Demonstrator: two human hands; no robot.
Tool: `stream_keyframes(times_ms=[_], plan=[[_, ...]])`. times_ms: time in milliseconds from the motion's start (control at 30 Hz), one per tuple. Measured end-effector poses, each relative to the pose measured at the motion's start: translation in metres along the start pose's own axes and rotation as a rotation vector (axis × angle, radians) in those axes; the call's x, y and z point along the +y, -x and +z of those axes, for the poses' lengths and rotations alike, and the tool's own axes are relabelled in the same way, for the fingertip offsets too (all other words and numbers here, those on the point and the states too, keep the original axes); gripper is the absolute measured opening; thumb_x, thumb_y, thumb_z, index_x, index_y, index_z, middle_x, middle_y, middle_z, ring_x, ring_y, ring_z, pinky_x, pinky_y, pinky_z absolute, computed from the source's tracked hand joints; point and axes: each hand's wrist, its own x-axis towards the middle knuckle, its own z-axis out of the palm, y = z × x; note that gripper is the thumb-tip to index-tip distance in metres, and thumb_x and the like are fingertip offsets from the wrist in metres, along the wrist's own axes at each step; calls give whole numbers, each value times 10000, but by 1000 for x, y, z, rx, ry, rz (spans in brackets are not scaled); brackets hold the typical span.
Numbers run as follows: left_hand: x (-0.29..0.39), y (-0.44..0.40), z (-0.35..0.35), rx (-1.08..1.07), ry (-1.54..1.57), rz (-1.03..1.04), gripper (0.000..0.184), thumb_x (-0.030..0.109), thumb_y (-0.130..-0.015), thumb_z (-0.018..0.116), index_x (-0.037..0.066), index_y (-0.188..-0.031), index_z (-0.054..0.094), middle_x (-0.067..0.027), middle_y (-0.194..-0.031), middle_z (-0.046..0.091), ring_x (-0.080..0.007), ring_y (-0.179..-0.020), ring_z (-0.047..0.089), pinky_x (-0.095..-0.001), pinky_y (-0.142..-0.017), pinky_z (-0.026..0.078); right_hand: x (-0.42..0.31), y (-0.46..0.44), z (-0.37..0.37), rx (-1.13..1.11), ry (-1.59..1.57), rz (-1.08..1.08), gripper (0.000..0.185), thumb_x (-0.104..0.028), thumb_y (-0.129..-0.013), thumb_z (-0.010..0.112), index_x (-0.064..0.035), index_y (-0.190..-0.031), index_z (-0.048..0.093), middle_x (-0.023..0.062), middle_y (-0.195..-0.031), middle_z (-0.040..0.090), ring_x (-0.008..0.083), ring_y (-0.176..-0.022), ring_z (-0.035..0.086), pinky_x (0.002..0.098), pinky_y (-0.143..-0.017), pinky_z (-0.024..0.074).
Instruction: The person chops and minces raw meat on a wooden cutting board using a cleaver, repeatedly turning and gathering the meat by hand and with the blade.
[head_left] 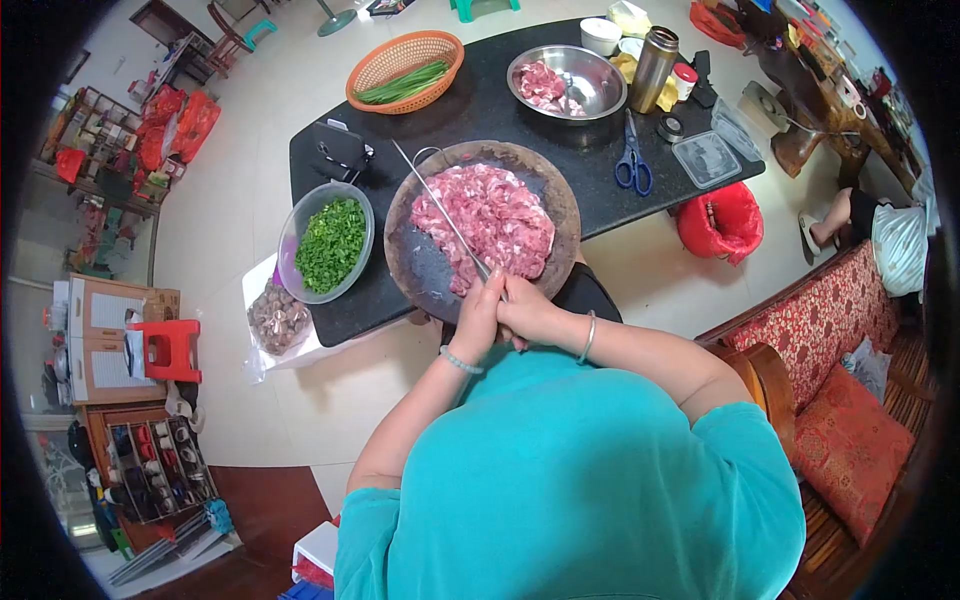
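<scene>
Knife (437,206), one: blade slanting across the chopped meat (508,222); left hand (476,318) and right hand (532,312) clamped together on its handle, finger overlap partly hidden, presumably for firmer control. Chopped meat, one heap: on the round board (418,262), at the near edge of the desk (606,206), apparently for easy reach. Bowl (288,243) of cut greens (333,240): just left of the board, seemingly keeping loose pieces contained. Steel bowl (602,78), holding meat pieces (541,86): beyond the board, rightward, probably to leave the blade room.

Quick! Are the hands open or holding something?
Left hand: at the knife; grip hidden, can't tell if closed.
Right hand: closed, apparently holding the knife's handle.
</scene>
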Motion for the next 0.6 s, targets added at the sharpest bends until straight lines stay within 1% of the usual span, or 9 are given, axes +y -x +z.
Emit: stream_keyframes(times_ms=[33, 67, 133, 200, 267, 333, 400, 467, 600], plan=[[-2, 0, 1, 1, 1, 1, 409, 411, -982, 348, 44, -906, 511, -85, -660, 571, -139, -478, 548, -252, -393, 409, 0, -4, -2, -52, 6, 162, 188, -106, -814, 467, 54, -896, 521, 125, -540, 555, 219, -364, 533, 341, -321, 427], [-4, -1, 1, -18, 98, -133, 425, 428, -981, 340, 51, -884, 510, -78, -608, 558, -146, -433, 534, -245, -362, 392, 0, -5, -1, -22, 39, 131, 189, -93, -797, 458, 80, -817, 531, 134, -508, 552, 230, -367, 544, 343, -311, 421], [22, 6, 8, -65, 247, -304, 453, 462, -976, 327, 65, -847, 503, -57, -484, 515, -165, -327, 488, -244, -296, 360, -19, 4, -2, -34, 21, 121, 193, -94, -799, 448, 80, -817, 529, 140, -536, 566, 225, -378, 551, 339, -318, 423], [47, 18, 12, -61, 184, -191, 441, 453, -978, 331, 63, -856, 498, -63, -514, 530, -163, -351, 508, -242, -308, 365, -33, 16, -3, -68, 5, 164, 189, -110, -811, 471, 63, -878, 511, 126, -553, 560, 213, -378, 541, 334, -325, 419], [53, 24, 19, -13, 108, -147, 430, 445, -980, 331, 62, -865, 489, -68, -533, 538, -163, -366, 523, -240, -317, 375, -42, 30, 2, -35, 10, -76, 202, -105, -814, 483, 29, -965, 481, 108, -560, 539, 202, -370, 520, 332, -330, 414], [36, 17, 23, 226, -177, 428, 419, 439, -981, 329, 61, -877, 476, -74, -547, 544, -161, -376, 532, -238, -328, 386, -37, 27, 4, -19, 7, -105, 243, -85, -807, 486, 3, -1030, 447, 90, -551, 512, 193, -357, 498, 332, -322, 402], [17, 14, 11, 60, -29, 41, 446, 463, -978, 312, 56, -908, 482, -83, -548, 553, -166, -375, 533, -249, -314, 387, -11, 13, 3, 1, 17, -83, 229, -80, -806, 459, 6, -1018, 472, 101, -550, 526, 203, -360, 510, 338, -314, 400], [-4, 4, 6, -61, 153, -227, 465, 482, -973, 309, 55, -908, 481, -82, -527, 550, -168, -375, 538, -257, -294, 373, 4, -1, -2, -82, 24, 110, 230, -72, -796, 415, 19, -986, 508, 122, -549, 549, 216, -361, 527, 345, -309, 411], [35, 14, 10, -47, 137, -164, 441, 450, -977, 329, 62, -853, 499, -63, -562, 549, -151, -386, 523, -249, -318, 377, -26, 10, -6, -104, 47, 120, 209, -82, -798, 439, 35, -953, 514, 118, -557, 554, 221, -371, 543, 342, -326, 427]])
